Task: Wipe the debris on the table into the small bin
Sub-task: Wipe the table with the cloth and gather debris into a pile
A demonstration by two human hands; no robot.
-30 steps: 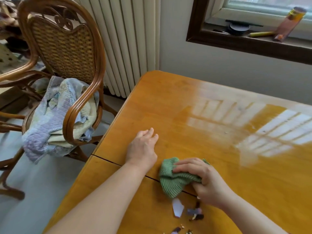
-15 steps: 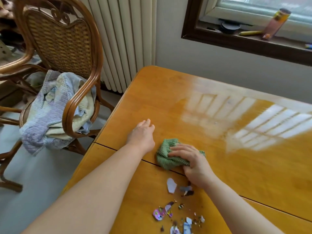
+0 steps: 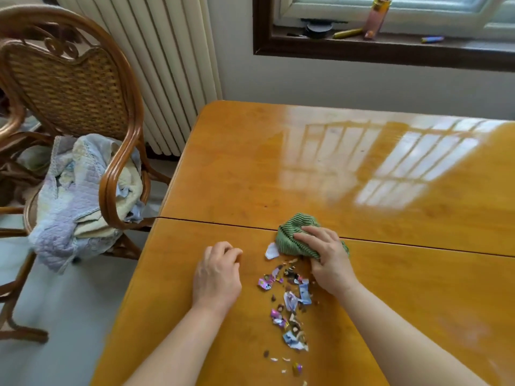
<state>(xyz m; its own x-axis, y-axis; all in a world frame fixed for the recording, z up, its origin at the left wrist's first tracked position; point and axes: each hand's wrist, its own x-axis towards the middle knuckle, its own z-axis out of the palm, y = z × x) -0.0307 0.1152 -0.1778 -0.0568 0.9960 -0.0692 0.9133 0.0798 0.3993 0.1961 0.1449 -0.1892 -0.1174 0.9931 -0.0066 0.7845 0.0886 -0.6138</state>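
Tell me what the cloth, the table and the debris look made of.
Green cloth: soft ribbed knit fabric, by its stripes and folds. Table: wood with glossy varnish, mirroring the window. Debris: torn scraps, probably printed paper or foil; some glint.

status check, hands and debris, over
right hand grips green cloth at far end of debris. left hand on table, fingers curled, empty. no bin in view.

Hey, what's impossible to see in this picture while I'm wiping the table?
- Small bin: nowhere in the head view.
- Debris: the trail reaches the bottom edge, which may cut off more.
- Cloth: the right hand covers its near part.
- Bottle on the windowsill: label too small to read in the head view.
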